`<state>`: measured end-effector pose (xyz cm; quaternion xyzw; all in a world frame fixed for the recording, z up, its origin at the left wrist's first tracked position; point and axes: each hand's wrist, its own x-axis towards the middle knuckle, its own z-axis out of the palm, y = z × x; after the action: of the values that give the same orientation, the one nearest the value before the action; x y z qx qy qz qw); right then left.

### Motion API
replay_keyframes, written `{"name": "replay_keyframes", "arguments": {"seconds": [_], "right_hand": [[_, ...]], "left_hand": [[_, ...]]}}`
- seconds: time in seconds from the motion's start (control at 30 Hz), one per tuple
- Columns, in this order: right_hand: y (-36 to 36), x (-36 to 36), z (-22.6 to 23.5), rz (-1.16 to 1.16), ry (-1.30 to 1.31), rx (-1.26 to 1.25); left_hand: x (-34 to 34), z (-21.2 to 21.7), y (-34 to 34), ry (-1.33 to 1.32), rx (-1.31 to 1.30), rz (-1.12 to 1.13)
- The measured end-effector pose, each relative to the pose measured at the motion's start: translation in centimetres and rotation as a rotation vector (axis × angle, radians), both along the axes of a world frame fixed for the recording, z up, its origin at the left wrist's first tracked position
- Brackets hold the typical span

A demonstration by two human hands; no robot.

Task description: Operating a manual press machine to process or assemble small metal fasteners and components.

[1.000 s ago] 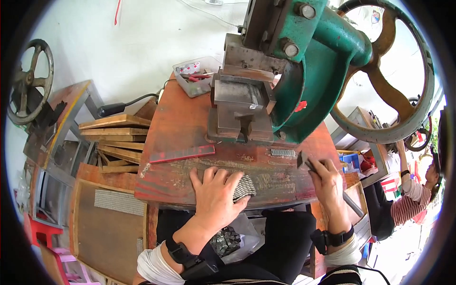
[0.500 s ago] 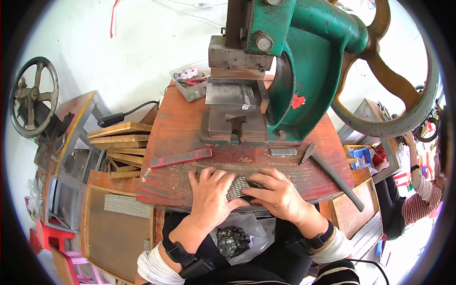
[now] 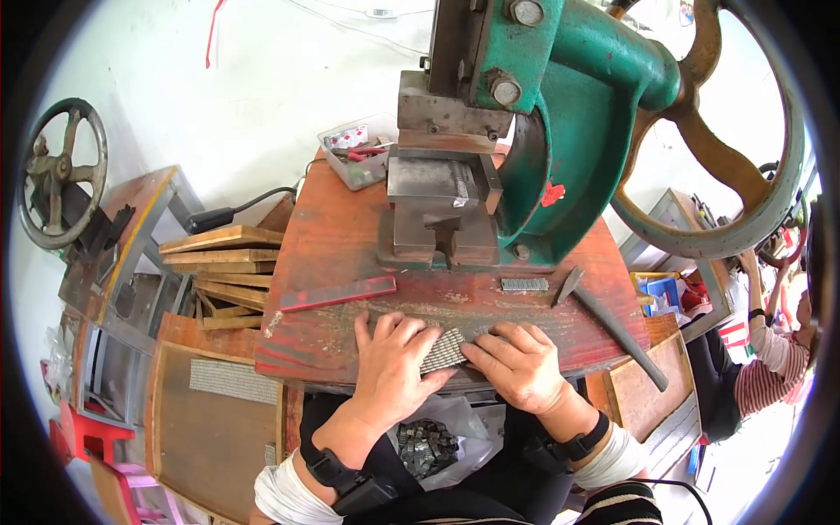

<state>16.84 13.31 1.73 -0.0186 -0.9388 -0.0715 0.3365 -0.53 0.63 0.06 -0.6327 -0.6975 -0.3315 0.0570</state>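
Observation:
A small grey slab of ridged metal pieces set in rows lies tilted near the front edge of the wooden bench top. My left hand grips its left side, with the thumb along the near edge and the fingers over the far side. At the slab's right edge, my right hand pinches with bent fingers; the thumb is mostly hidden. Beyond the hands lie a red bar, a short strip of metal pieces and a hammer with a dark handle.
A green hand press with a large wheel stands at the back, a metal plate on its bed. A clear tool box sits beside it. Wooden trays flank the bench; below hangs a bag of metal pieces. Another person is at right.
My right hand has shifted right, from over the slab to its right edge, uncovering more of it. The left hand stays on the slab. The view has tilted slightly.

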Motion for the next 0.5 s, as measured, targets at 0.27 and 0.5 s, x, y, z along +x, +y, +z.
{"name": "replay_keyframes", "arguments": {"seconds": [0.27,0.5], "right_hand": [[5.2,5.6,0.8,-0.635,0.001,0.01],[10.4,10.5,-0.1,-0.791,-0.158,-0.503]], "left_hand": [[0.2,-0.2,0.2,-0.018,0.0,0.022],[0.9,0.6,0.6,-0.043,0.018,0.081]]}}
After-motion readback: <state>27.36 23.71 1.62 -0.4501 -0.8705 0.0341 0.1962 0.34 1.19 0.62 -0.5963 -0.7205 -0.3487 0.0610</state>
